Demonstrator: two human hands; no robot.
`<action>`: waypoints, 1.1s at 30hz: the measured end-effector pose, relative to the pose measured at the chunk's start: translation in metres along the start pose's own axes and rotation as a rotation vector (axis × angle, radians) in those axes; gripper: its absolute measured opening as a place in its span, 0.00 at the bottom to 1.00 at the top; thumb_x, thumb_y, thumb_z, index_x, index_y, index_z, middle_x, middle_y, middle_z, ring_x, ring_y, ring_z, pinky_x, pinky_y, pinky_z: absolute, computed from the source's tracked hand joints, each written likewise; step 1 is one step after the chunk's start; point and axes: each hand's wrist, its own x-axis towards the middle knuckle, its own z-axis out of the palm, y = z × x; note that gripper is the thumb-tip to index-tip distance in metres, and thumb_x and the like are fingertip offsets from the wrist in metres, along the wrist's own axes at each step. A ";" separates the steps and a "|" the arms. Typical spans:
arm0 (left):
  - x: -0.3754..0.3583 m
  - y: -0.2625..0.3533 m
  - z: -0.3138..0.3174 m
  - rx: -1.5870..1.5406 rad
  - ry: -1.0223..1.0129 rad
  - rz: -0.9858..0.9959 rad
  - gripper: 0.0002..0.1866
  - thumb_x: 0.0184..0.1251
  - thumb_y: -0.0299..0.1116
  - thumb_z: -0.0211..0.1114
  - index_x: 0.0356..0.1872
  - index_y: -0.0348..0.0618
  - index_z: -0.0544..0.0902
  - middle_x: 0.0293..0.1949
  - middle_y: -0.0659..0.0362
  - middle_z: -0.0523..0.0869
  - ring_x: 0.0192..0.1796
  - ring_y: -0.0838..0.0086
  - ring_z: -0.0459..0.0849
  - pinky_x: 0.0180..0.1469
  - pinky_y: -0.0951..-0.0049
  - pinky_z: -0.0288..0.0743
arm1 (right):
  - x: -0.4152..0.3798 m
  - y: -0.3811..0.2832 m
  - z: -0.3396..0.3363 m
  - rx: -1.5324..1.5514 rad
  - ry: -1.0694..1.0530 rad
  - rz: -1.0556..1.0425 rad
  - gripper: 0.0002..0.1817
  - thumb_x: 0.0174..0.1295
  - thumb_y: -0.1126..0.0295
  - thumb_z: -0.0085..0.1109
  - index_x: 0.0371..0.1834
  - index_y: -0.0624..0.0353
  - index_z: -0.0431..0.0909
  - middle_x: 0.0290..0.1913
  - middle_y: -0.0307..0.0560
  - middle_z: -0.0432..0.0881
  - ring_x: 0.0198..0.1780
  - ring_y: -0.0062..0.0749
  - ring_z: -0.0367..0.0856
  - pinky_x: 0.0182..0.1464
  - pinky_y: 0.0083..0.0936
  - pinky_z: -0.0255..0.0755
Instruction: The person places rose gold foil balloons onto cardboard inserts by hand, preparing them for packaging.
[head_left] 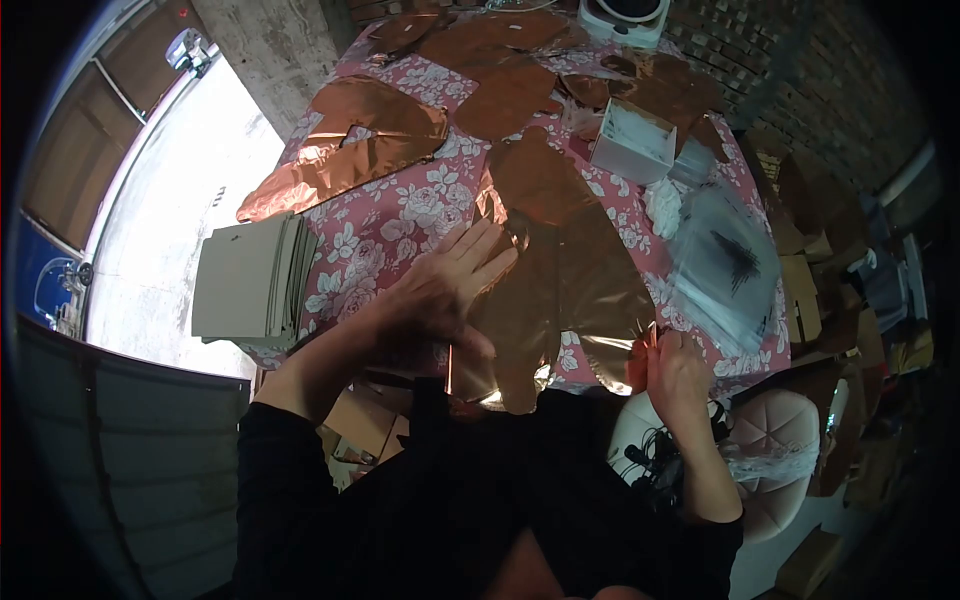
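Note:
A flat, copper-coloured foil balloon (560,240) lies on the near half of the table, its lower end reaching the front edge. My left hand (450,275) rests palm down on its left side, fingers stretched out and thumb apart. At the lower right corner, my right hand (678,370) has its fingers closed in a pinch on the foil edge. The foil is creased and shiny beside those fingertips. Part of the balloon's left side is hidden under my left hand.
More flat foil pieces (350,140) lie across the pink floral tablecloth (375,245). A stack of grey cards (250,280) sits at the left edge. To the right are a white box (634,142) and clear plastic bags (725,265). A white chair (775,455) stands at the front right.

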 end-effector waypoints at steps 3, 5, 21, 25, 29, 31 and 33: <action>-0.002 -0.002 0.002 -0.010 0.002 0.004 0.61 0.32 0.64 0.74 0.68 0.34 0.65 0.68 0.32 0.60 0.72 0.39 0.57 0.73 0.51 0.53 | 0.001 0.002 -0.003 0.080 -0.006 0.023 0.10 0.62 0.69 0.58 0.34 0.65 0.70 0.33 0.58 0.79 0.33 0.54 0.79 0.33 0.44 0.71; -0.004 -0.002 0.001 -0.026 0.002 0.001 0.60 0.32 0.64 0.75 0.69 0.37 0.66 0.68 0.32 0.59 0.72 0.39 0.56 0.72 0.51 0.53 | 0.005 -0.004 -0.011 0.145 -0.027 0.065 0.07 0.63 0.73 0.57 0.36 0.65 0.71 0.32 0.56 0.79 0.30 0.48 0.79 0.31 0.39 0.71; -0.008 -0.017 0.017 -0.150 0.107 0.034 0.59 0.32 0.56 0.78 0.67 0.31 0.64 0.68 0.33 0.60 0.73 0.41 0.56 0.74 0.50 0.48 | 0.054 -0.144 0.020 0.553 0.125 -0.698 0.22 0.48 0.82 0.59 0.50 0.61 0.75 0.37 0.48 0.76 0.39 0.43 0.78 0.38 0.34 0.72; -0.008 -0.014 0.010 -0.242 0.131 -0.003 0.61 0.36 0.51 0.77 0.68 0.24 0.56 0.69 0.35 0.61 0.72 0.43 0.58 0.74 0.49 0.50 | 0.062 -0.141 0.026 0.638 0.050 -0.757 0.22 0.51 0.78 0.61 0.52 0.63 0.74 0.39 0.49 0.78 0.40 0.43 0.79 0.44 0.36 0.70; -0.011 -0.036 0.039 -0.137 0.163 0.013 0.52 0.41 0.48 0.74 0.66 0.24 0.61 0.69 0.35 0.60 0.72 0.41 0.58 0.73 0.48 0.50 | 0.076 -0.091 0.017 0.788 0.001 -0.841 0.20 0.63 0.69 0.56 0.57 0.65 0.73 0.44 0.51 0.80 0.46 0.48 0.79 0.53 0.39 0.68; -0.010 -0.030 0.030 -0.050 0.146 0.096 0.44 0.46 0.46 0.70 0.62 0.26 0.66 0.69 0.33 0.59 0.71 0.38 0.57 0.72 0.46 0.51 | 0.088 -0.059 0.017 0.670 0.046 -0.647 0.21 0.66 0.65 0.52 0.58 0.67 0.72 0.51 0.55 0.79 0.53 0.52 0.75 0.58 0.41 0.65; -0.010 -0.032 0.032 -0.066 0.151 0.113 0.42 0.46 0.45 0.70 0.61 0.27 0.68 0.68 0.32 0.60 0.71 0.37 0.58 0.72 0.45 0.51 | 0.104 -0.043 0.012 0.610 -0.075 -0.423 0.22 0.68 0.63 0.50 0.60 0.67 0.70 0.56 0.58 0.77 0.59 0.55 0.72 0.61 0.44 0.63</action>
